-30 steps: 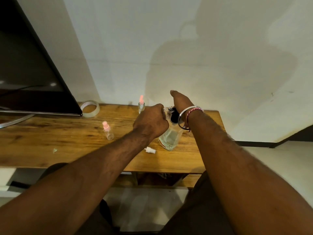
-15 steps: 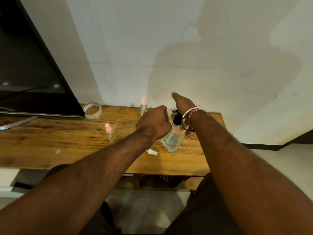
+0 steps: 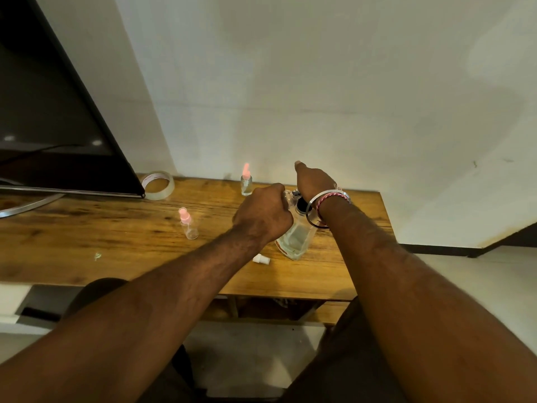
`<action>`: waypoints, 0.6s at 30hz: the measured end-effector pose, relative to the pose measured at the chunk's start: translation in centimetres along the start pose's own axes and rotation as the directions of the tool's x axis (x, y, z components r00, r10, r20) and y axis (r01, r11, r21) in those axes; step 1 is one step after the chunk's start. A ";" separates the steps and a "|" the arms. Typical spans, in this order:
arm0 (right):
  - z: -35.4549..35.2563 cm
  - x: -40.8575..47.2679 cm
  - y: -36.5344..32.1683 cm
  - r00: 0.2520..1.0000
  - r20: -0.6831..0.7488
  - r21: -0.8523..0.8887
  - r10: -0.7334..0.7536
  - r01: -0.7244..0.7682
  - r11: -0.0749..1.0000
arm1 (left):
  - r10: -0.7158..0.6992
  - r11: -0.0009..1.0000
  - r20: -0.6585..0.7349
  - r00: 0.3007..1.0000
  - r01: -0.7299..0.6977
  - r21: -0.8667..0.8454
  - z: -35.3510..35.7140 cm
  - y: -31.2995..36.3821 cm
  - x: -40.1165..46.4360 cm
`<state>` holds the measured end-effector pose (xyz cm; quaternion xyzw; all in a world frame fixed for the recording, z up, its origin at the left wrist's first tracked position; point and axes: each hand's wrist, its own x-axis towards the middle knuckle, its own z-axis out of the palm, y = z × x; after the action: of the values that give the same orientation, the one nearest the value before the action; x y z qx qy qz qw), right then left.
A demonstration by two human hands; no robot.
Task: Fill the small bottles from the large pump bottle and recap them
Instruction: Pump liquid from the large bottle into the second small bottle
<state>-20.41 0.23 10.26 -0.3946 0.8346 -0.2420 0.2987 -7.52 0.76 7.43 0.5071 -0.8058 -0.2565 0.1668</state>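
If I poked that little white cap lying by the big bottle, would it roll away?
Probably a little. The white cap lies on its side on the smooth table, and it looks round, so a poke would likely roll it. It seems tiny and light, so it should move easily. One end looks wider, so it might curve rather than go straight.

Both forearms reach from the lower corners toward frame centre. The left hand is a curled fist. The right hand, just right of it, arches downward with banded wrist.
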 end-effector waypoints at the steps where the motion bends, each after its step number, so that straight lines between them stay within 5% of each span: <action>1: 0.1 0.0 0.0 1.000 -0.005 -0.005 -0.001 0.001 1.000 | 0.000 1.000 -0.002 1.000 0.000 -0.001 0.0 0.0 0.0; 18: -1.6 0.4 -0.8 0.971 0.206 0.422 0.122 -0.201 0.884 | 0.013 1.000 -0.029 1.000 -0.013 -0.018 -0.7 0.4 0.0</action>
<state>-21.26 -0.25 11.76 -0.2656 0.7591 -0.3629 0.4708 -7.44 0.72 8.18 0.5038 -0.8042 -0.2555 0.1848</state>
